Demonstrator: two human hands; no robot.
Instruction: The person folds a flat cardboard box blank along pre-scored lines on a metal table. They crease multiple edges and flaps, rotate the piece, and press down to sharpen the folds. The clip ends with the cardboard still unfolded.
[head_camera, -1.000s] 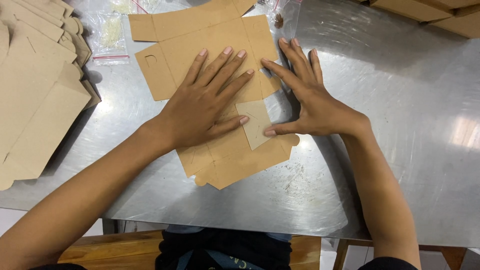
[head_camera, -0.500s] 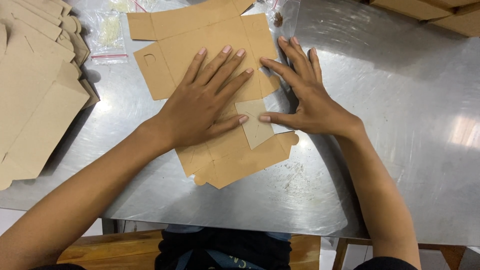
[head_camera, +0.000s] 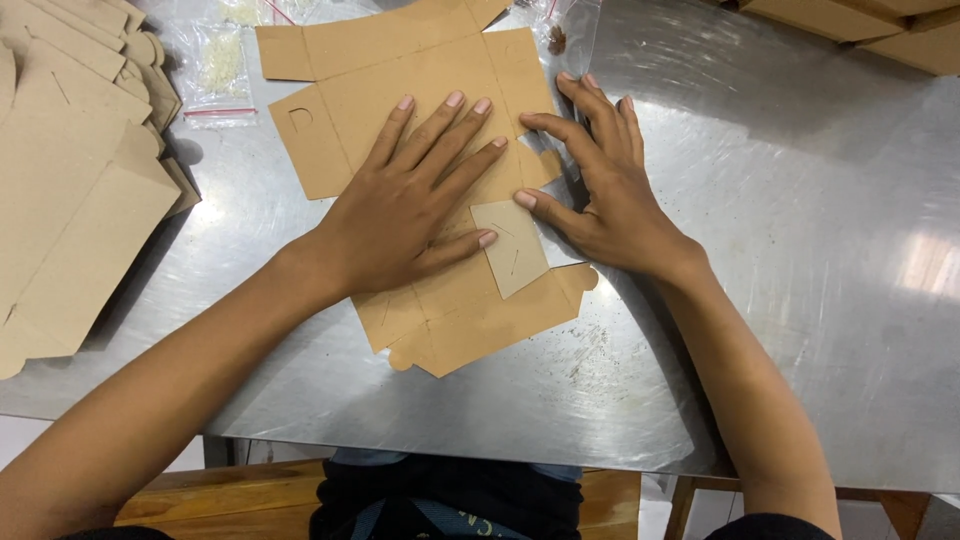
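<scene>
Both hands lie open and flat, gripping nothing: the left hand presses the cardboard sheet onto the tabletop, the right hand at its folded edge. Further left sits a cardboard stack.

Metal table, scratched and reflective. Stack of flat cardboard blanks at left edge. 2 clear plastic bags at far side. Brown boxes at far right corner.
</scene>
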